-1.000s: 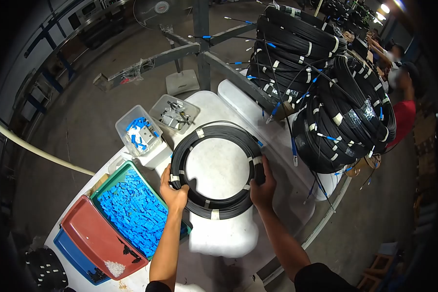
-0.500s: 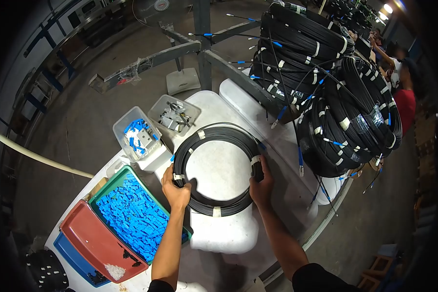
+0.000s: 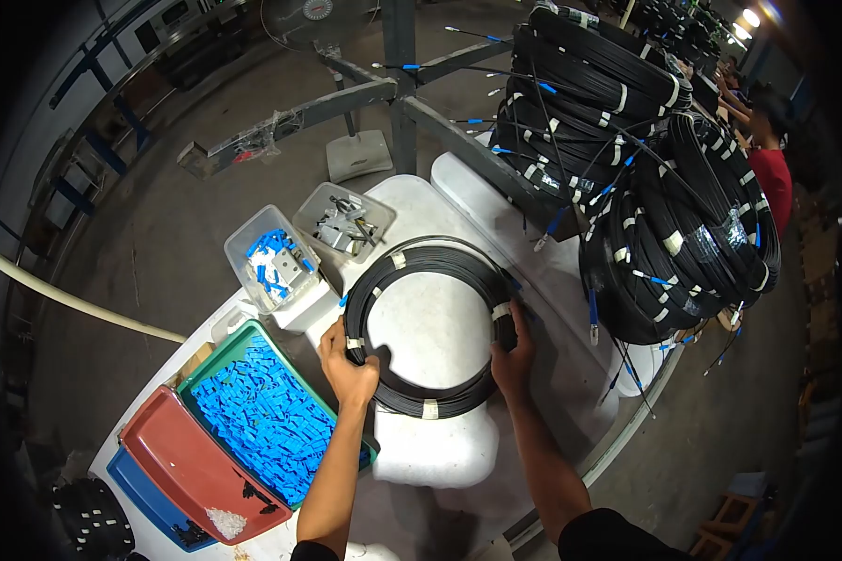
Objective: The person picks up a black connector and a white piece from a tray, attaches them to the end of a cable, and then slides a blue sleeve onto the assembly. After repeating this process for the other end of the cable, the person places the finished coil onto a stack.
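Note:
A coil of black cable (image 3: 430,409), bound with pale tape bands, lies on the white table (image 3: 437,453). My left hand (image 3: 348,367) grips the coil's left side, its thumb over the inner edge. On the opposite side my right hand (image 3: 515,352) is wrapped round the bundle, just below a tape band. A blue connector end sticks out near the left hand's fingertips, and another shows at the coil's upper right. Part of each hand's fingers is hidden under or behind the cable.
At left, a green tray (image 3: 376,453) holds many blue connectors, beside a red tray (image 3: 173,439) and a blue tray (image 3: 150,491). Two clear bins (image 3: 237,245) with small parts stand behind. Large cable coils (image 3: 617,280) are stacked at right on a metal frame (image 3: 468,150). People work beyond.
The whole view has shifted slightly, so things appear a little further right. Both hands keep their hold on the coil, which looks unmoved on the table.

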Tool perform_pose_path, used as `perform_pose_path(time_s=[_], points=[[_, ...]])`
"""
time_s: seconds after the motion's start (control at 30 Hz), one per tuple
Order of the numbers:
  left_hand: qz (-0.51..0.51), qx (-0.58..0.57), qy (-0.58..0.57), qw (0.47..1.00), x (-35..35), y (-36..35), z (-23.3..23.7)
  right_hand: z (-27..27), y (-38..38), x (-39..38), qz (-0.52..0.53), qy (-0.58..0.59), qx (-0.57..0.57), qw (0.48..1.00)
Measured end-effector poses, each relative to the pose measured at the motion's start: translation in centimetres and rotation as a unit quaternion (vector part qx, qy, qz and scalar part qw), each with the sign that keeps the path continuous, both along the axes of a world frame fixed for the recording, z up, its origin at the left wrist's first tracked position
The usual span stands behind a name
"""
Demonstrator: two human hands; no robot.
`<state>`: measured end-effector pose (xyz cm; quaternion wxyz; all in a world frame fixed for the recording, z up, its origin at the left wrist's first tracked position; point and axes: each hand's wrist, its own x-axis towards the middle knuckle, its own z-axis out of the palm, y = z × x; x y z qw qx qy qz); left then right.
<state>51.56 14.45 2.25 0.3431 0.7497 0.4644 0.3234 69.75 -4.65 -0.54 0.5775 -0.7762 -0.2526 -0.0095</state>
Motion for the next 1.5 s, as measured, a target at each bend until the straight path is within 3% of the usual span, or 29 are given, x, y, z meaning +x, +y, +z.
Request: perform_pose_path(time_s=[0.33,0.47,0.53,0.97,1.2,1.27,1.3,1.37,1.5], points=[[-0.018,-0.077,-0.092,0.993,0.0,-0.5,-1.4,0.2,-0.4,1.1,0.021,0.05,-0.03,0.998],[-0.014,-0.092,-0.061,0.994,-0.1,-0.5,-1.0,0.8,-0.2,0.9,0.02,0.036,-0.057,0.998],[0.002,-0.159,-0.033,0.987,0.1,-0.7,0.8,0.8,-0.1,0.9,0.019,0.041,-0.06,0.997],[-0.007,-0.08,-0.066,0.995,-0.3,-0.2,-1.1,1.5,0.0,0.7,0.015,0.034,-0.074,0.997],[-0.028,-0.142,-0.08,0.986,-0.6,-0.4,-1.1,1.2,-0.1,0.4,0.017,0.038,-0.068,0.997],[-0.041,-0.164,-0.169,0.971,-0.3,-0.8,-1.2,0.8,-0.3,0.8,0.02,0.082,-0.041,0.996],[-0.04,-0.162,-0.17,0.971,-0.1,-0.9,-1.3,0.4,-0.5,1.1,0.021,0.081,-0.039,0.996],[-0.025,-0.151,-0.178,0.972,0.0,-1.4,-1.9,-0.7,-1.1,1.3,0.052,0.205,0.1,0.972],[-0.017,-0.209,-0.172,0.963,0.0,-1.4,-2.6,0.1,-1.3,0.1,0.064,0.263,0.118,0.956]])
